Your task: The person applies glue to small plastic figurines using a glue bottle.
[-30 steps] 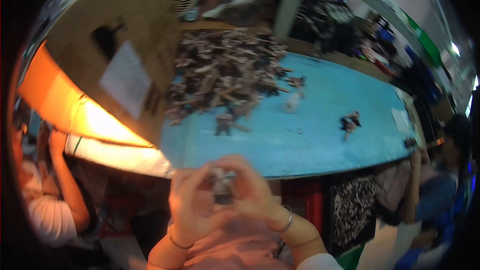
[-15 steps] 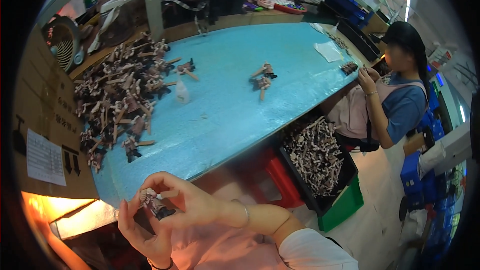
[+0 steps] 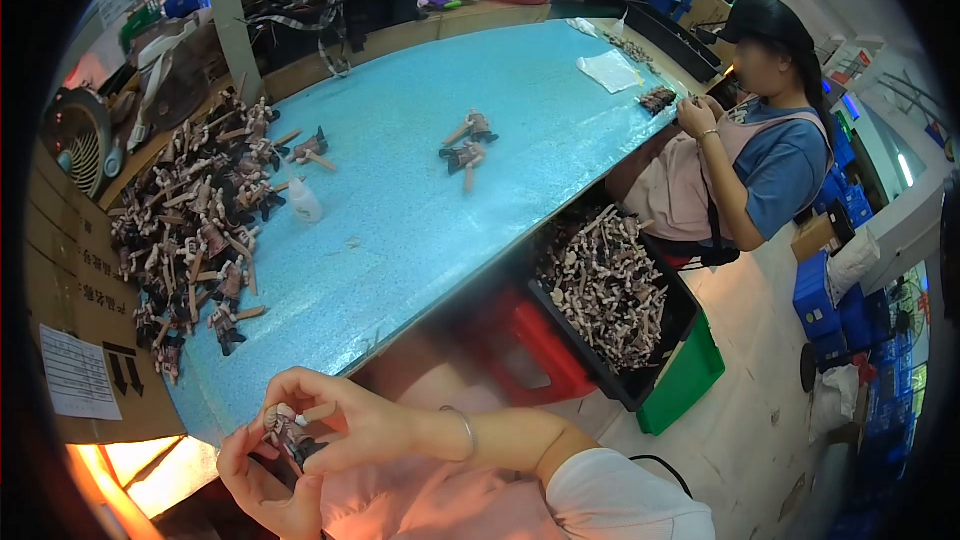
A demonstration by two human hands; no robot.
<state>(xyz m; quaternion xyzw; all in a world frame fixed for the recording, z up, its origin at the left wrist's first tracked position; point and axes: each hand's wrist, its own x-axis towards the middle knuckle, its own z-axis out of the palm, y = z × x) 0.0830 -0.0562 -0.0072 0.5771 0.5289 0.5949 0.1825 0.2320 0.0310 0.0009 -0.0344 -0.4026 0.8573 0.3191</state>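
Right hand (image 3: 352, 425) pinches the small figurine (image 3: 288, 428) up beside the blue desk (image 3: 390, 240), seemingly to steady it at close view, while the left hand (image 3: 262, 485) curls alongside, grip unclear.

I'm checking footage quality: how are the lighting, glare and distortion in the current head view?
Head view: orange-white glow below the cardboard box; pale sheen on the blue tabletop, whose edges bow; picture corners fall to black; the held figurine looks fairly sharp.
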